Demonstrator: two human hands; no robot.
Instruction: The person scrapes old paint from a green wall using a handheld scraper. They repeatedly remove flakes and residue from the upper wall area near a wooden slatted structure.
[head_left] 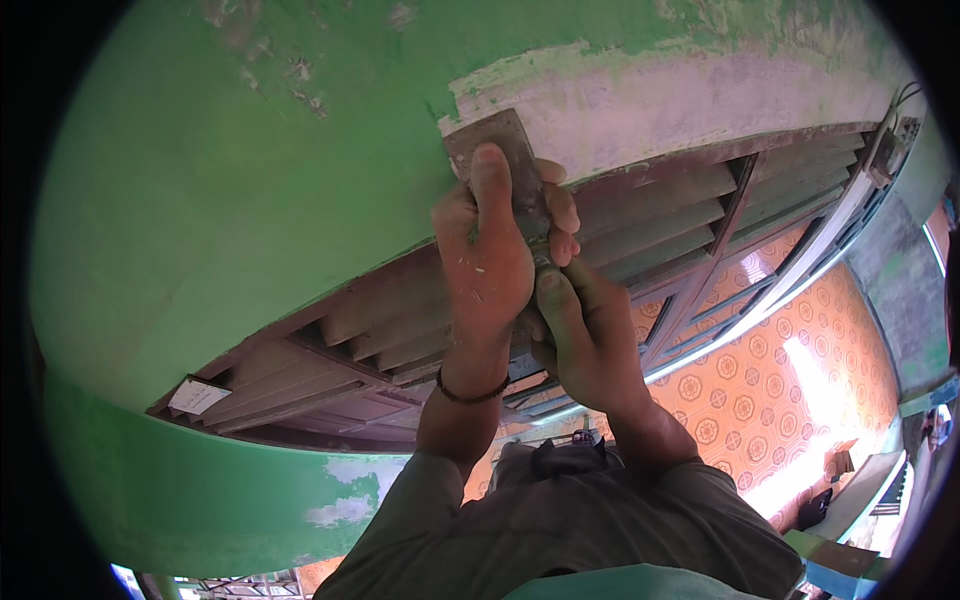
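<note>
Both arms reach up to a putty knife (512, 148) whose flat, stained metal blade lies against the wall at the left end of a whitish patch (640, 105). My left hand (482, 245), on the arm with a dark bracelet, is closed round the blade, its thumb lying along the face and fingertips showing past the far edge. Just below, my right hand (590, 325) is wrapped round the handle, which is mostly hidden by the fingers. Pale specks dot the left hand. Green paint (310, 190) covers the wall left of the blade.
Under the patch runs a brown louvred wooden frame (660, 225), with a white card (198, 396) at its left end. An electrical fitting with wires (885, 155) sits at the far right. Far below lies an orange patterned floor (740, 390), with a bench-like board (858, 498) at right.
</note>
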